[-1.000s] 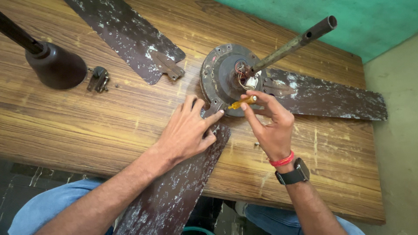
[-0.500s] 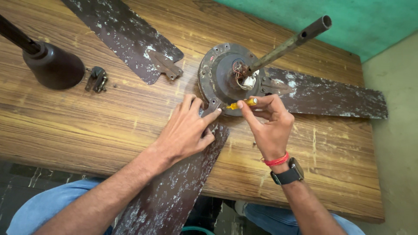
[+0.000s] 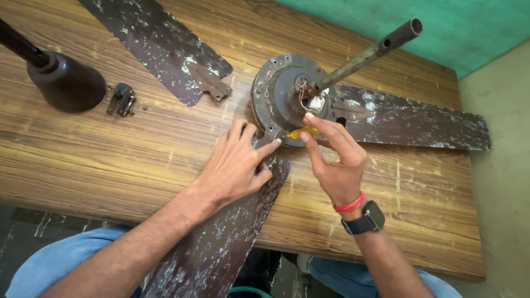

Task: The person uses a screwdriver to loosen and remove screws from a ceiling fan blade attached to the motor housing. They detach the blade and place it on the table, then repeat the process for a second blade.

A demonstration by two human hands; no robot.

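A rusty brown ceiling fan motor (image 3: 281, 96) lies on a wooden table (image 3: 110, 154), its metal rod (image 3: 367, 55) pointing up to the right. My right hand (image 3: 334, 160) grips a small yellow-handled screwdriver (image 3: 301, 132), tip at the motor's near rim where a blade bracket joins. My left hand (image 3: 237, 163) presses flat on the near fan blade (image 3: 221, 243), fingers apart, steadying it beside the motor. A second blade (image 3: 419, 124) stays attached on the right.
A loose blade (image 3: 160, 49) lies at the back left. A dark bell-shaped canopy (image 3: 69, 85) and a small metal clamp (image 3: 122, 99) sit at the far left. Green wall behind; the table's near edge is above my knees.
My right hand has shifted slightly down and left along the motor rim while still working the screwdriver. The left hand stays on the near blade.
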